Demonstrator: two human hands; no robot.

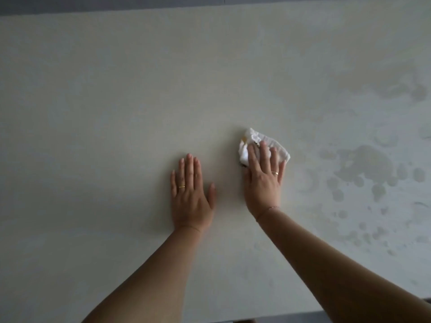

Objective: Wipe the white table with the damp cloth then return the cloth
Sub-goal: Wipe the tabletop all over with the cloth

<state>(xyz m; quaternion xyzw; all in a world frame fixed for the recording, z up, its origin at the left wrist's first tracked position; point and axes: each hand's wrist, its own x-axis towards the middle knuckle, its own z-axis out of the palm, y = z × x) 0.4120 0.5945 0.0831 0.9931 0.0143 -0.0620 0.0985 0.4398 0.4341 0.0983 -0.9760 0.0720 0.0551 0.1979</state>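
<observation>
We wipe the counter with the cloth.

The white counter (pixel 116 89) fills our view, with wet spots (pixel 363 164) on its right side. Our left hand (pixel 190 194) lies flat and spread on the counter, holding nothing. Our right hand (pixel 264 178) lies flat too, fingers pressing down on the cloth (pixel 258 138) near the middle. The cloth is bunched small, so we might miss those wet spots or leave streaks.

Table (pixel 116 89): white, fills the view
Cloth (pixel 261 141): crumpled, white, just right of centre
Hands: left hand (pixel 190 194) flat at centre; right hand (pixel 263 180) flat on cloth
Wet patches (pixel 366 164): 3 o'clock
</observation>
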